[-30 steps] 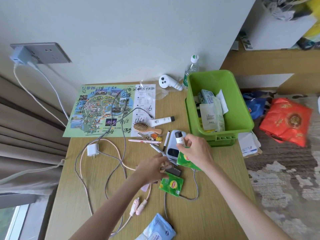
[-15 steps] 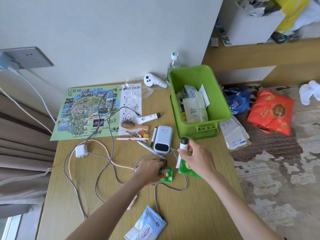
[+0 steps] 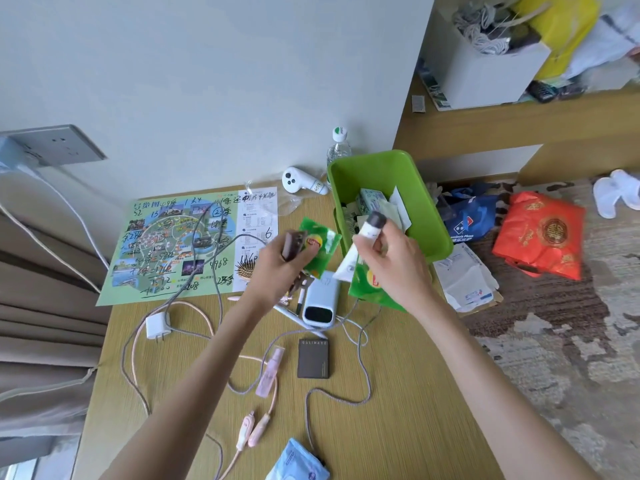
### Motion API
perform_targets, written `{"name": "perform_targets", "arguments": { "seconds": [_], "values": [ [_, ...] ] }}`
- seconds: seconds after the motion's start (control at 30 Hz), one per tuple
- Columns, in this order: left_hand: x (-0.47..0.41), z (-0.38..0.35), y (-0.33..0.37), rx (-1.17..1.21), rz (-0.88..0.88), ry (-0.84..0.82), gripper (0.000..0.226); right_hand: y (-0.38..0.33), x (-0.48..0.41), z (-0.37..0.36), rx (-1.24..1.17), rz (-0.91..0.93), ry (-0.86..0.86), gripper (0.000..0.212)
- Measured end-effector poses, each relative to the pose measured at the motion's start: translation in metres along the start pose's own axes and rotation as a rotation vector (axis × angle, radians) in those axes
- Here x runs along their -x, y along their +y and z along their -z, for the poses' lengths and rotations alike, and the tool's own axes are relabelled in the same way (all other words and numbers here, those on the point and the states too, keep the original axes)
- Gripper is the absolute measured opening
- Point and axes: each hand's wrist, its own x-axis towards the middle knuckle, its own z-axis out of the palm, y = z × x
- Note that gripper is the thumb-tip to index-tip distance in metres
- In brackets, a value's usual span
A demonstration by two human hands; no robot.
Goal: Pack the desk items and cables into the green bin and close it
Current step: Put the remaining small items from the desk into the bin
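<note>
Desk [image 3: 415,410], wood-grain laminate.

- **Near edge:** a soft blue wipes pack [image 3: 299,460], cut off by the frame. Just left of it are the two plug ends of a pink cable [image 3: 250,429].
- **Across the middle:** a grey cable [image 3: 367,382], braided, loops over the middle of the desk and runs on over the map.
- **Mid-desk:** a flat matte dark box [image 3: 313,358] lies free. A slim pink spray bottle [image 3: 270,372] lies just left of it on the pink loop. A white charger [image 3: 157,327] sits well to the left, prongs toward the viewer.
- **Further in:** a rounded white power bank [image 3: 320,301] with pens [image 3: 300,303] beside it, half hidden under the wrists.

Both hands are raised above these.

- **Left hand** [image 3: 277,268]: grips a dark brown packet [image 3: 292,244] and a crinkly green sachet [image 3: 320,252]. It blocks most of a bristly brush [image 3: 246,268].
- **Right hand** [image 3: 394,261]: clasps a white tube [image 3: 367,233] with a dark cap, and a second sachet [image 3: 367,284] hangs below the palm. This hand covers the bin's near-left corner, and the cap shows against the bin's inside.

**Far right of the desk:** the bin [image 3: 374,171], glossy green plastic, rectangular and open-topped, with paper packets inside.

**Far left and back:**
- The map [image 3: 173,244] lies flat.
- A white controller [image 3: 301,181] and a clear bottle [image 3: 337,147] stand by the wall.

**Floor to the right:** papers [image 3: 464,282], a blue bag [image 3: 467,216] and a red bag [image 3: 540,233].
</note>
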Motion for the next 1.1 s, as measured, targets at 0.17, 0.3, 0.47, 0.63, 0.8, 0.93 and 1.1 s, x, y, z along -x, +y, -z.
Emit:
{"name": "perform_targets", "arguments": {
  "seconds": [0.17,0.3,0.47,0.63,0.8,0.93,1.1],
  "values": [
    [-0.032,-0.002,0.027,0.102,0.015,0.122,0.018,0.007,-0.07,0.024,0.076,-0.097,0.113,0.028],
    [-0.049,-0.003,0.026,0.088,0.047,0.139,0.021,0.027,-0.118,0.017,0.253,-0.157,-0.003,0.031],
    [-0.066,-0.001,0.015,0.072,0.077,0.167,0.017,0.038,-0.159,-0.013,0.288,-0.187,-0.239,0.033],
    [-0.08,0.004,0.011,0.077,0.132,0.179,0.023,0.052,-0.164,-0.041,0.298,-0.174,-0.334,0.024],
    [-0.086,0.0,0.008,0.045,0.138,0.158,0.023,0.072,-0.161,-0.052,0.254,-0.199,-0.262,0.044],
    [-0.088,-0.006,0.007,0.016,0.128,0.149,0.015,0.073,-0.162,-0.038,0.179,-0.183,-0.087,0.043],
    [-0.09,-0.017,0.014,-0.028,0.095,0.098,0.012,0.068,-0.141,-0.009,0.217,0.082,-0.05,0.027]
  ]
}}
